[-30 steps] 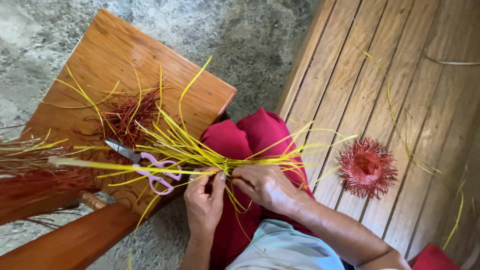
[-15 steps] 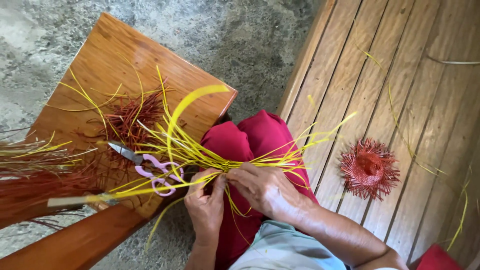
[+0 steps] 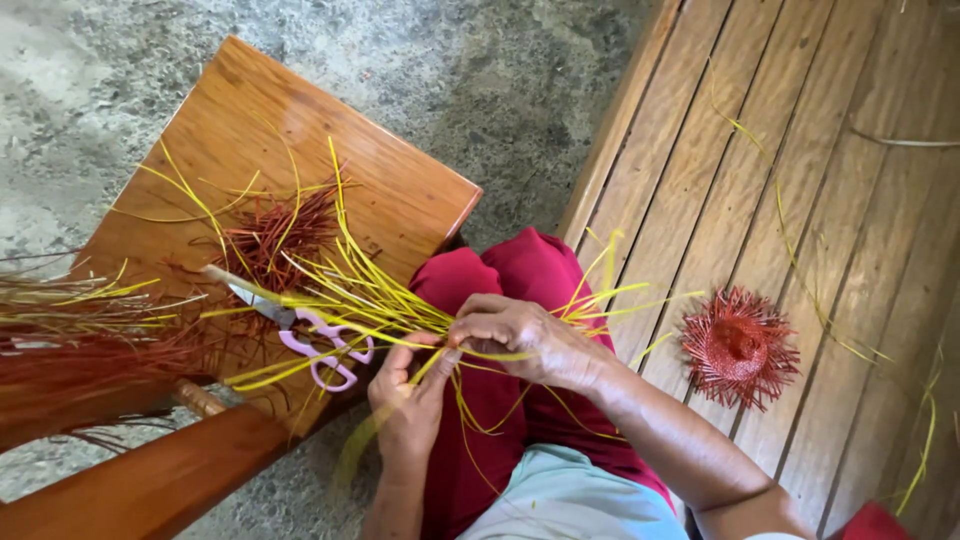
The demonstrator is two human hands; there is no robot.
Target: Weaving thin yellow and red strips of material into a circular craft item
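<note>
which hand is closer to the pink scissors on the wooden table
Left. The left hand sits just right of the pink scissors, almost at their handles. The right hand is farther right, over the red lap, gripping the yellow strands.

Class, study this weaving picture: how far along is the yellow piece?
Done: a finished-looking red woven piece lies on the slatted bench. In hand: left hand and right hand grip the yellow strips at their knotted centre. Left: nearly everything; the strips splay loose, unwoven.

Small brown wooden table [image 3: 300, 110], left: pink-handled scissors [image 3: 300, 335], red strands [image 3: 275, 235]. Slatted wooden bench [image 3: 850, 250], right: round red woven piece [image 3: 738, 347].
</note>
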